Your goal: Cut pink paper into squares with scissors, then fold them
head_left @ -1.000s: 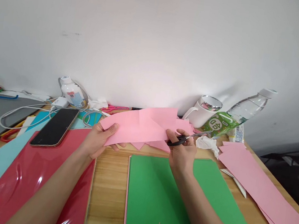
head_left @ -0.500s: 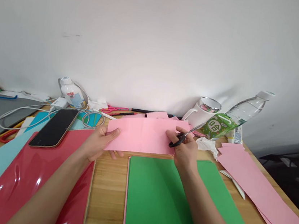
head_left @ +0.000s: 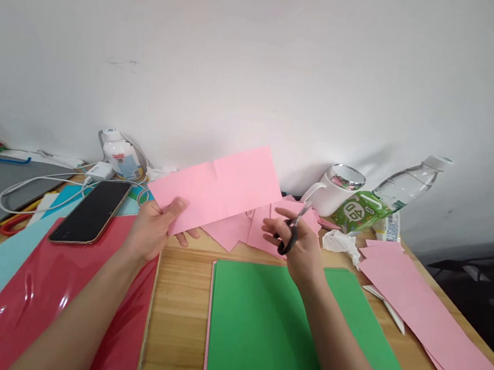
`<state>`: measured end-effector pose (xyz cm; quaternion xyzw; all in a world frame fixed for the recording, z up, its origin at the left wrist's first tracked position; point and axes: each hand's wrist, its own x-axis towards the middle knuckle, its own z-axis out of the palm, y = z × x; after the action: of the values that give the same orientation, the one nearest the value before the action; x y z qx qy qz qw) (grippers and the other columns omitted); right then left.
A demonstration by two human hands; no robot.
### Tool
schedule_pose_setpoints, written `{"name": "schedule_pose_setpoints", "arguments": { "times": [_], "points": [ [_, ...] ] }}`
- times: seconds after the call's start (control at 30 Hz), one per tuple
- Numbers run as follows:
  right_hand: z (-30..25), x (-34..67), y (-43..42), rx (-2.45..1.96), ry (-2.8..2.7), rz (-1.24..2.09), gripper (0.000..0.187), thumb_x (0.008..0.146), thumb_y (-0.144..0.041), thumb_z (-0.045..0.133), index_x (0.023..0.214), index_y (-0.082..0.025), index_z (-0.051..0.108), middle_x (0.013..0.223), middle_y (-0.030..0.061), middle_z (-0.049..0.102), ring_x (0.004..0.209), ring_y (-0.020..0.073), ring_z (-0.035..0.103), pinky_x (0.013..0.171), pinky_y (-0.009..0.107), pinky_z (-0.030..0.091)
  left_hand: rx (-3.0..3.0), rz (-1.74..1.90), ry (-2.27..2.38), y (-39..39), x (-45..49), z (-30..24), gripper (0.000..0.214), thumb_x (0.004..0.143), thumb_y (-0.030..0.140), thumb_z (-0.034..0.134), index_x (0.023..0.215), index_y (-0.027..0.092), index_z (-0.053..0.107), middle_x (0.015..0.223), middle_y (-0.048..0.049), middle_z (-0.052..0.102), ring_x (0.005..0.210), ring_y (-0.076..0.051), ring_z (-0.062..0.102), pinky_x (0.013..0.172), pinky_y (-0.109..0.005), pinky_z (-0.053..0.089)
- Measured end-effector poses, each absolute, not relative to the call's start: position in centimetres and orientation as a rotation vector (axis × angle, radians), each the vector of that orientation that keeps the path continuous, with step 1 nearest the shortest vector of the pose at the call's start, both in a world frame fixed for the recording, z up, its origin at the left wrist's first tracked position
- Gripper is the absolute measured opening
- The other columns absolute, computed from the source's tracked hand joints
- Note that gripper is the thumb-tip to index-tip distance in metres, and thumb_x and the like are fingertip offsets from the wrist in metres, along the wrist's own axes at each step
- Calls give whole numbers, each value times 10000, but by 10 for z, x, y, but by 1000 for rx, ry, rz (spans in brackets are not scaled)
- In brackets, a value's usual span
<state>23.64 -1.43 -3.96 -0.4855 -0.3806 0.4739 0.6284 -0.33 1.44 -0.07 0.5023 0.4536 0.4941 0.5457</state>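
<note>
A creased strip of pink paper (head_left: pixel 233 186) is pinched at its lower left corner by my left hand (head_left: pixel 154 227), thumb in front and fingers behind. The strip tilts, its right end raised toward the wall. My right hand (head_left: pixel 304 249) has black-handled scissors (head_left: pixel 288 238) hooked on its fingers, with the blades pointing up and away; it no longer touches the strip. Several smaller pink paper pieces (head_left: pixel 264 229) lie behind and below, partly hidden by the strip and my right hand. Under my right forearm lies a green sheet (head_left: pixel 266 325) on the table.
Long pink strips (head_left: pixel 428 321) lie at right. A white mug (head_left: pixel 333 192), green packet (head_left: pixel 356 210), clear bottle (head_left: pixel 409 184) and crumpled tissue (head_left: pixel 341 243) stand or lie at the back right. A phone (head_left: pixel 90 211) rests on a red pack (head_left: pixel 68 283) at left, near a cable and white bottle (head_left: pixel 120 154).
My right hand has let go of the pink strip and opened slightly, keeping the scissors. The strip has swung up at its right end and shifted left, uncovering pink pieces behind.
</note>
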Motion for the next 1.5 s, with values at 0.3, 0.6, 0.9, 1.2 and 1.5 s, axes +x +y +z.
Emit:
{"name": "schedule_pose_setpoints", "arguments": {
  "times": [0.3, 0.6, 0.9, 1.2, 1.5],
  "points": [
    [-37, 202, -36, -905, -1388, 1576, 428, 598, -324, 776, 970, -196, 608, 808, 11, 661, 721, 138, 611, 663, 267, 486, 1162, 1286, 1035, 12, -1, 1, 275, 730, 361, 651, 874, 132, 602, 713, -41, 694, 452, -164, 635, 277, -209, 425],
    [-31, 197, -40, -893, -1332, 1565, 364, 622, -344, 757, 924, -202, 612, 744, -18, 619, 671, 114, 564, 652, 248, 452, 1370, 1213, 1093, 2, 5, -1, 224, 791, 350, 585, 856, 140, 629, 440, 2, 605, 344, -171, 579, 242, -222, 399],
    [-32, 197, -40, -930, -1304, 1569, 324, 647, -330, 736, 918, -201, 615, 717, -22, 592, 642, 109, 536, 615, 243, 435, 1397, 1185, 1141, 2, 6, 2, 185, 774, 325, 602, 781, 141, 617, 369, 5, 566, 277, -171, 537, 210, -221, 377],
    [-31, 197, -40, -951, -1276, 1602, 333, 632, -309, 747, 918, -203, 615, 727, -22, 601, 639, 104, 539, 608, 234, 437, 1384, 1217, 1149, 1, 7, 3, 170, 759, 318, 616, 755, 148, 615, 369, -2, 566, 273, -167, 530, 212, -220, 368],
    [-29, 197, -41, -968, -1296, 1585, 332, 642, -308, 741, 924, -196, 607, 727, -24, 589, 638, 103, 536, 616, 236, 428, 1436, 1204, 1132, 1, 6, 2, 176, 787, 326, 587, 770, 152, 597, 364, 10, 560, 283, -174, 538, 213, -230, 378]
  ]
}}
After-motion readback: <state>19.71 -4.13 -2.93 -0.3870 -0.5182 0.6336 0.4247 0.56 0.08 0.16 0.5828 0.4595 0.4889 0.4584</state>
